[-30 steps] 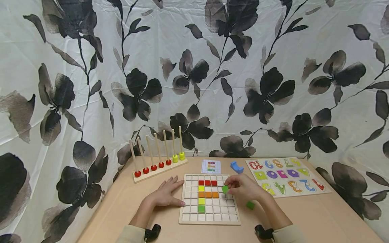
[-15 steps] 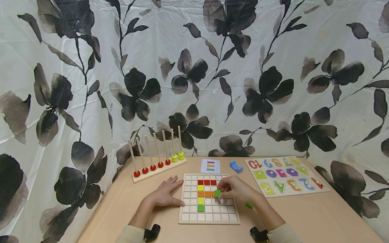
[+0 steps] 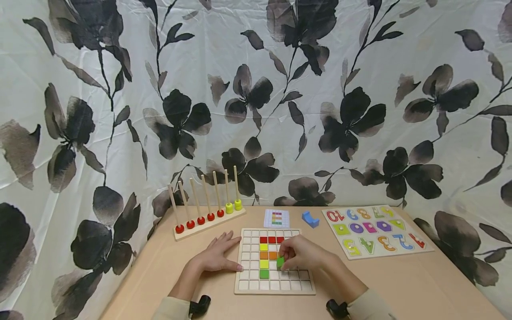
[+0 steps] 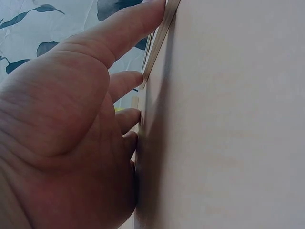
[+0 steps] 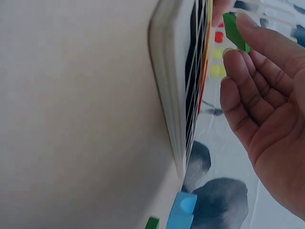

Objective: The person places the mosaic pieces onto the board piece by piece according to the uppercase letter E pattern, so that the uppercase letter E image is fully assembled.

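Observation:
A wooden grid board [image 3: 250, 285] lies on the table. Red tiles [image 3: 272, 240], yellow tiles [image 3: 264, 264], orange tiles [image 3: 273, 255] and one green tile [image 3: 264, 274] sit in its cells. Between thumb and fingers, my right hand [image 3: 308, 254] pinches another green tile [image 3: 280, 263], tilted above the right part of the board; the right wrist view shows this tile [image 5: 234, 31] clear of the surface. My left hand [image 3: 218, 257] has its fingers spread beside the board, thumb and fingertip at its left edge. A loose green tile [image 5: 152, 223] appears low in the right wrist view; the arm hides it in the head view.
Behind the board are a printed pattern card [image 3: 277, 218] and a blue curved block [image 3: 310, 219]. A peg rack [image 3: 210, 222] with red and yellow beads stands back left. The number puzzle [image 3: 374, 233] lies at the right, before a floral curtain [image 3: 248, 133].
My right hand has carried the green tile left and toward the near side over the board. The forearm now covers the loose green tile. My left hand has stayed in place.

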Demonstrator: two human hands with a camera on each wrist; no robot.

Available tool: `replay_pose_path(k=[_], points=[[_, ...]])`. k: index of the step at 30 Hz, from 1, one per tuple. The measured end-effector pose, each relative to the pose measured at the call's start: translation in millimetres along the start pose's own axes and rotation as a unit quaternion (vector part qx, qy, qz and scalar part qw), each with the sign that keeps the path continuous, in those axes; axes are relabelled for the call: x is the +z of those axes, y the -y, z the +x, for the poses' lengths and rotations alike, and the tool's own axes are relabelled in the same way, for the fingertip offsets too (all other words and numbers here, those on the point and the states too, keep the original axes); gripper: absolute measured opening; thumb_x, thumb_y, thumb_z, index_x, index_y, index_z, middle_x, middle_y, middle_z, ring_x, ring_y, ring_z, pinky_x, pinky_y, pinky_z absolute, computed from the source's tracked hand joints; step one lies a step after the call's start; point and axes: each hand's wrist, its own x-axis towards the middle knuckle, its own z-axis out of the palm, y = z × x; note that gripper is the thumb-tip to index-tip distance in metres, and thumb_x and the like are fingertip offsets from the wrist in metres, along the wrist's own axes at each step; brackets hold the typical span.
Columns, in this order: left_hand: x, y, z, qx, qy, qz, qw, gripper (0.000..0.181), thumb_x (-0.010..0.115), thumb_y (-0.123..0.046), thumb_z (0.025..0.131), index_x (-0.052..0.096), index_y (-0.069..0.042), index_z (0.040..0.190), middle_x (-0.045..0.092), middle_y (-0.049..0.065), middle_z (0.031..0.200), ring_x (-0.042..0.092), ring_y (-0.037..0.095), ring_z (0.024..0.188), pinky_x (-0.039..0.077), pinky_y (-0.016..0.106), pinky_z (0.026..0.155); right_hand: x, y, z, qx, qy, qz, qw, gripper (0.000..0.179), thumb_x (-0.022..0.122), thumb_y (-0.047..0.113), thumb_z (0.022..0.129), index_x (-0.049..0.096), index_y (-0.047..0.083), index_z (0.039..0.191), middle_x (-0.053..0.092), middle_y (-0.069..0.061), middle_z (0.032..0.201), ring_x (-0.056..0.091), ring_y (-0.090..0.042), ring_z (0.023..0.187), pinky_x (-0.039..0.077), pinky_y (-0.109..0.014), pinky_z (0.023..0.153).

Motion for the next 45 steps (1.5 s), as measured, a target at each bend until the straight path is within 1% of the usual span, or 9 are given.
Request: replay_pose_path(k=[6, 15, 27, 36, 42, 45], points=[[1.4, 0.6, 0.2, 0.001, -0.001, 0.001, 1.0000, 0.099, 0.083, -0.057, 0.080, 0.043, -0.016, 0.160, 0.019, 0.024, 0.172, 0.010, 0.046, 0.160, 0.004, 0.065, 0.129, 8.4, 5.6, 6.1, -0.020, 0.040, -0.006, 0.9990, 0.020, 0.088, 0.018, 0.084, 0.072, 0.014, 0.095, 0.061, 0.010, 0.077, 0.055, -0.001, 0.072, 0.049, -0.015, 0.064], [0.5, -0.3, -0.2, 0.002, 0.002, -0.002, 1.0000, 0.098, 0.083, -0.056, 0.080, 0.043, -0.015, 0.160, 0.019, 0.024, 0.172, 0.010, 0.047, 0.160, 0.005, 0.065, 0.129, 13.3, 10.7, 7.6, -0.025, 0.067, -0.024, 0.9971, 0.022, 0.090, 0.019, 0.081, 0.072, 0.014, 0.091, 0.061, 0.012, 0.073, 0.054, 0.001, 0.068, 0.048, -0.015, 0.062], [0.5, -0.4, -0.5, 0.002, 0.001, -0.003, 1.0000, 0.098, 0.084, -0.055, 0.080, 0.043, -0.015, 0.160, 0.020, 0.024, 0.172, 0.010, 0.047, 0.160, 0.005, 0.066, 0.129, 18.8, 9.9, 12.2, -0.029, 0.075, -0.041, 0.9959, 0.022, 0.090, 0.021, 0.082, 0.071, 0.016, 0.091, 0.061, 0.013, 0.072, 0.053, 0.003, 0.067, 0.047, -0.015, 0.061], [-0.6, -0.3, -0.7, 0.005, 0.000, -0.005, 1.0000, 0.098, 0.084, -0.056, 0.080, 0.043, -0.014, 0.159, 0.019, 0.025, 0.171, 0.010, 0.047, 0.160, 0.004, 0.065, 0.129, 19.7, 9.3, 14.0, -0.022, 0.074, -0.047, 0.9959, 0.024, 0.091, 0.020, 0.080, 0.070, 0.017, 0.091, 0.061, 0.013, 0.073, 0.053, 0.003, 0.067, 0.047, -0.015, 0.062], [-0.6, 0.1, -0.5, 0.004, -0.001, -0.008, 1.0000, 0.098, 0.084, -0.055, 0.080, 0.044, -0.015, 0.159, 0.020, 0.025, 0.171, 0.010, 0.047, 0.160, 0.005, 0.065, 0.129, 20.5, 9.3, 14.3, -0.010, 0.075, -0.047, 0.9960, 0.024, 0.092, 0.020, 0.079, 0.071, 0.017, 0.090, 0.061, 0.012, 0.074, 0.053, 0.001, 0.068, 0.047, -0.016, 0.061], [-0.5, 0.0, -0.5, 0.004, -0.001, -0.009, 1.0000, 0.098, 0.084, -0.055, 0.080, 0.044, -0.015, 0.159, 0.019, 0.025, 0.171, 0.010, 0.047, 0.160, 0.005, 0.065, 0.129, 20.5, 9.3, 14.0, -0.012, 0.073, -0.051, 0.9960, 0.024, 0.092, 0.020, 0.079, 0.071, 0.017, 0.090, 0.061, 0.012, 0.074, 0.053, 0.002, 0.068, 0.047, -0.015, 0.061]])
